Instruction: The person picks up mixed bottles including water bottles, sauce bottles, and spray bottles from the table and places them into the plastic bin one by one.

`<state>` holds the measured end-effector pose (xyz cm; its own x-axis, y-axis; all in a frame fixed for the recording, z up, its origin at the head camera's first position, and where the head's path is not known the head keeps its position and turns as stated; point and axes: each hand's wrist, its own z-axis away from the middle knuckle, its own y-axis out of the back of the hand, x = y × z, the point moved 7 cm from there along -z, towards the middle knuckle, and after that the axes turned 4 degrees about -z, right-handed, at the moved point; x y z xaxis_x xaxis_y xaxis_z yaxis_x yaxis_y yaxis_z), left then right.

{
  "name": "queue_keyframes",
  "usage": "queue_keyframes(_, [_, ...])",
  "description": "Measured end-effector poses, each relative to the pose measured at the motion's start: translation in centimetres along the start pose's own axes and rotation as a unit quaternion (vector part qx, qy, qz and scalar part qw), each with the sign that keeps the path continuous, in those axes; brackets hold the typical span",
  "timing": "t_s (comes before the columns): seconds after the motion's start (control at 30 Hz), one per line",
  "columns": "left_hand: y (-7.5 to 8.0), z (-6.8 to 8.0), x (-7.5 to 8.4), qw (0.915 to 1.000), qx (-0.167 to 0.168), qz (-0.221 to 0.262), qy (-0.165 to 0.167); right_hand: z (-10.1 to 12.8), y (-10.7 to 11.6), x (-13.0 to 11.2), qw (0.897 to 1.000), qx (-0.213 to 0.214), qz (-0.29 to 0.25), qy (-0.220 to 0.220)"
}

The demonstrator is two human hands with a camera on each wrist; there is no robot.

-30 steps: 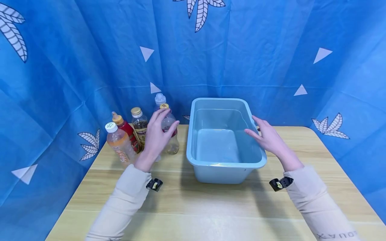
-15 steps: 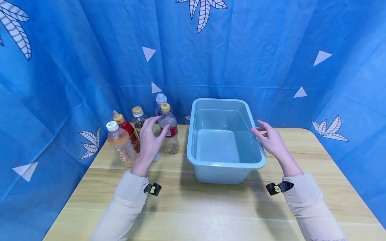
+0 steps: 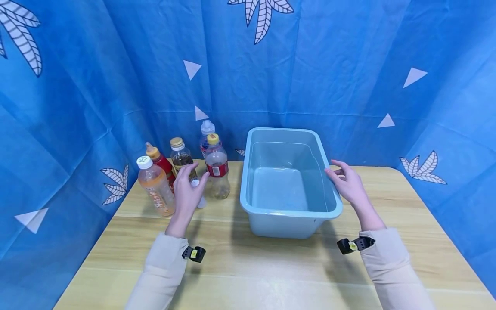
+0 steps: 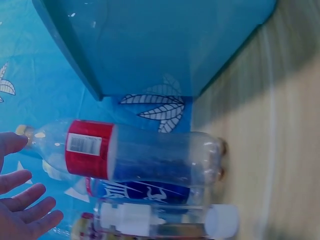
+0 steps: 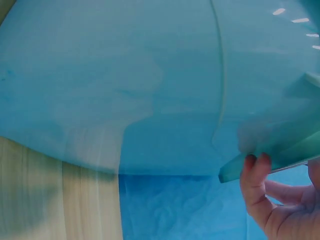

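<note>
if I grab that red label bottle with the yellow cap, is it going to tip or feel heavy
The red-label bottle looks nearly empty, clear through most of its body, so probably light. Tall and narrow, it may tip if nudged near the cap. Neighbouring bottles stand close, so a knock could topple them too.

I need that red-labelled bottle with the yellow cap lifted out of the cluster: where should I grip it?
Grip the red-labelled bottle around its labelled waist, coming from the front: it stands upright, the blue tub sits to its right, and other bottles crowd behind and left. The left hand is nearest.
</note>
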<state>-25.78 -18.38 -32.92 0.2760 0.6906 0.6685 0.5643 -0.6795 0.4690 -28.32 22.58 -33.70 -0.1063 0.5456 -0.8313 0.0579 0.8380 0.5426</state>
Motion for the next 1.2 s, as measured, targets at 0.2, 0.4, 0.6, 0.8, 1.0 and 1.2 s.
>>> queue_keyframes(0.2, [-0.1, 0.8, -1.4, 0.9999, 0.014, -0.007, 0.001, 0.1, -0.4, 0.7, 1.000, -0.005, -0.025, -0.011])
queue_keyframes(0.4, [-0.3, 1.2, -2.3, 0.9999, 0.013, -0.008, 0.003, 0.0, -0.6, 1.4, 0.997, -0.015, -0.071, -0.027])
queue_keyframes(0.6, [-0.6, 1.4, -3.4, 0.9997, 0.007, -0.012, 0.018, 0.0, -0.9, 1.9, 0.990, -0.012, -0.135, -0.044])
queue_keyframes(0.8, [-0.8, 1.6, -4.4, 0.9986, -0.005, -0.009, 0.052, -0.1, -1.2, 2.2, 0.975, -0.005, -0.214, -0.053])
queue_keyframes(1.0, [-1.2, 1.6, -5.5, 0.9958, -0.024, -0.012, 0.087, -0.1, -1.4, 2.2, 0.966, -0.017, -0.254, -0.051])
queue_keyframes(1.2, [-1.3, 1.5, -6.2, 0.9932, -0.026, -0.003, 0.114, 0.0, -1.5, 2.2, 0.959, -0.017, -0.276, -0.054])
